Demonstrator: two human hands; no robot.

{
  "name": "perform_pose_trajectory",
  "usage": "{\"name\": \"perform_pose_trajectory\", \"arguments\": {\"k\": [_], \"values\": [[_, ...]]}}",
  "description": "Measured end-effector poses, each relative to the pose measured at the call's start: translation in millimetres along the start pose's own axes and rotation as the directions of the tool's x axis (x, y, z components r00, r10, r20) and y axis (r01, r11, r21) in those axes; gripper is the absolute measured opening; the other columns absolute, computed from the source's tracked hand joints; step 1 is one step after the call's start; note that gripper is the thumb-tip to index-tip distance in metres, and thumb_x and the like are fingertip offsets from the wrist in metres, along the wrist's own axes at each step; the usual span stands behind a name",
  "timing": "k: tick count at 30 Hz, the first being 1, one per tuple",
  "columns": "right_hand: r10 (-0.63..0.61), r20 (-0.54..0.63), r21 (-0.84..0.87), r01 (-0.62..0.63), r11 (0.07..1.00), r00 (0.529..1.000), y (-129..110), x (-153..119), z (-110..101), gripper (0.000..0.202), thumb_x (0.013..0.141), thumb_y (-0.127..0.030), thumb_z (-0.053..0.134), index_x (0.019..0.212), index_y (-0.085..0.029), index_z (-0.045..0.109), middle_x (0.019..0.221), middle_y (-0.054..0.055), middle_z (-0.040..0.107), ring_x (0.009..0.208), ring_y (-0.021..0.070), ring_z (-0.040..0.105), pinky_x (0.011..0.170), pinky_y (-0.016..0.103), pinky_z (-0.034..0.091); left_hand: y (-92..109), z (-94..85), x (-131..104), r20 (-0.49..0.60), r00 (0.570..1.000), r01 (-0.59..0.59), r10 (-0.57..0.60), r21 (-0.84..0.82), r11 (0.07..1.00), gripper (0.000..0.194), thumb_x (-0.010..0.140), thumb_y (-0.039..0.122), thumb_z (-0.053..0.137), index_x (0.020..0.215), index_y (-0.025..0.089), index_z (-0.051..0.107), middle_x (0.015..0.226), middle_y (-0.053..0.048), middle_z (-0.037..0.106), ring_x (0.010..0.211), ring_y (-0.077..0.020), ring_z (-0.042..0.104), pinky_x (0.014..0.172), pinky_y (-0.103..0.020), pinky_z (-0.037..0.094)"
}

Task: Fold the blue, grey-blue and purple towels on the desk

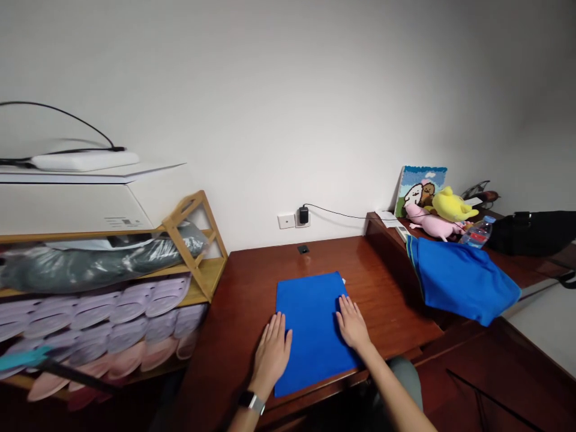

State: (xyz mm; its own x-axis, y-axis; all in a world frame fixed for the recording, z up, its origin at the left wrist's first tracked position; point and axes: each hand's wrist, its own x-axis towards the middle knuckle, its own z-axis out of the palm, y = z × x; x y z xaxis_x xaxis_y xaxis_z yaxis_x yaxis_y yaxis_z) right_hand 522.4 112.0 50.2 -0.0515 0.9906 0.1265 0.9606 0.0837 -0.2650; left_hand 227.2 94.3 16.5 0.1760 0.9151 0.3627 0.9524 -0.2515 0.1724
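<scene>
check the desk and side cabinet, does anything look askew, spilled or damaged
Only the rumpled blue cloth stands out: it hangs loosely over the edge of the side cabinet, while the flat blue cloth lies smooth on the desk between left hand and right hand. No spill or damage shows.

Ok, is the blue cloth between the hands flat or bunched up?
Flat: the blue cloth lies smooth and straight-edged, with left hand and right hand at its sides. Whether folded in layers: cannot tell.

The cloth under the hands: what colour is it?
Plain blue, best seen in the head view.
</scene>
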Motion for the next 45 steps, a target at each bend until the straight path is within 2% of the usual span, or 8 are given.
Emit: {"name": "perform_pose_trajectory", "arguments": {"k": [5,9,15,20,24,29,33,45], "values": [[-0.128,0.009,0.066,0.127,0.990,0.992,-64.7,70.3,10.6,0.062,0.111,-0.039,0.023,0.167,-0.014,0.034,0.173,0.008,0.032,0.163,0.0212,0.023,0.133,0.041,0.016,24.4,15.1,104.6,0.102,0.993,-0.049,0.050,-0.018,0.999,0.062,0.106,0.040,0.028,0.158,0.013,0.048,0.167,-0.013,0.045,0.158,-0.0266,0.039,0.131,-0.049,0.030],[-0.110,0.069,0.070,0.105,0.992,0.992,-67.0,114.9,24.8,0.064,0.111,-0.044,0.025,0.168,-0.016,0.033,0.173,0.008,0.032,0.163,0.0217,0.023,0.133,0.042,0.016,16.4,38.7,140.5,0.122,0.992,-0.021,0.023,-0.019,1.000,0.065,0.104,0.047,0.034,0.158,0.014,0.050,0.166,-0.017,0.047,0.156,-0.0317,0.043,0.129,-0.055,0.031],[0.136,0.109,-0.005,-0.137,0.991,0.985,7.6,130.7,15.0,0.070,0.111,-0.047,0.018,0.170,-0.010,0.023,0.176,0.010,0.021,0.164,0.0209,0.017,0.133,0.041,0.010,-26.2,54.0,137.4,0.087,0.991,0.099,-0.100,0.010,0.995,0.080,0.103,0.061,0.029,0.162,0.008,0.040,0.172,-0.019,0.037,0.161,-0.0312,0.033,0.132,-0.050,0.026],[0.171,0.137,-0.031,-0.168,0.985,0.976,25.2,130.9,4.7,0.070,0.111,-0.046,0.014,0.170,-0.010,0.019,0.176,0.009,0.019,0.165,0.0187,0.014,0.132,0.038,0.006,-29.8,48.6,140.0,0.101,0.991,0.087,-0.089,0.018,0.996,0.079,0.103,0.058,0.029,0.161,0.005,0.041,0.170,-0.020,0.038,0.160,-0.0320,0.034,0.131,-0.051,0.027],[0.188,0.128,-0.047,-0.183,0.982,0.974,5.3,127.5,-0.1,0.068,0.111,-0.043,0.019,0.170,-0.008,0.020,0.176,0.010,0.017,0.165,0.0223,0.014,0.133,0.043,0.009,-24.0,37.4,143.1,0.126,0.991,0.031,-0.033,0.011,0.999,0.073,0.105,0.051,0.027,0.160,0.005,0.043,0.168,-0.020,0.044,0.158,-0.0305,0.038,0.132,-0.051,0.027],[-0.168,-0.072,-0.016,0.168,0.986,0.983,-59.1,124.2,13.9,0.062,0.112,-0.039,0.024,0.168,-0.013,0.031,0.176,0.009,0.024,0.165,0.0220,0.013,0.134,0.044,0.007,3.9,39.1,150.9,0.109,0.988,-0.105,0.107,-0.016,0.994,0.063,0.107,0.038,0.025,0.161,0.011,0.043,0.170,-0.013,0.041,0.161,-0.0247,0.033,0.134,-0.046,0.024],[-0.221,0.017,0.060,0.220,0.974,0.975,-85.1,133.7,29.5,0.062,0.112,-0.039,0.024,0.168,-0.014,0.033,0.173,0.009,0.031,0.163,0.0199,0.021,0.133,0.041,0.015,12.4,50.3,158.8,0.144,0.983,-0.112,0.112,-0.011,0.994,0.061,0.105,0.034,0.029,0.159,0.012,0.047,0.168,-0.013,0.045,0.158,-0.0245,0.038,0.132,-0.044,0.028],[0.112,0.128,0.032,-0.117,0.993,0.985,18.0,146.5,13.4,0.072,0.110,-0.049,0.014,0.170,-0.010,0.021,0.177,0.007,0.019,0.165,0.0195,0.013,0.133,0.038,0.006,-45.2,62.4,158.9,0.117,0.992,0.054,-0.044,-0.085,0.995,0.072,0.105,0.051,0.031,0.162,0.009,0.040,0.171,-0.015,0.039,0.161,-0.0284,0.033,0.133,-0.050,0.026]]}}
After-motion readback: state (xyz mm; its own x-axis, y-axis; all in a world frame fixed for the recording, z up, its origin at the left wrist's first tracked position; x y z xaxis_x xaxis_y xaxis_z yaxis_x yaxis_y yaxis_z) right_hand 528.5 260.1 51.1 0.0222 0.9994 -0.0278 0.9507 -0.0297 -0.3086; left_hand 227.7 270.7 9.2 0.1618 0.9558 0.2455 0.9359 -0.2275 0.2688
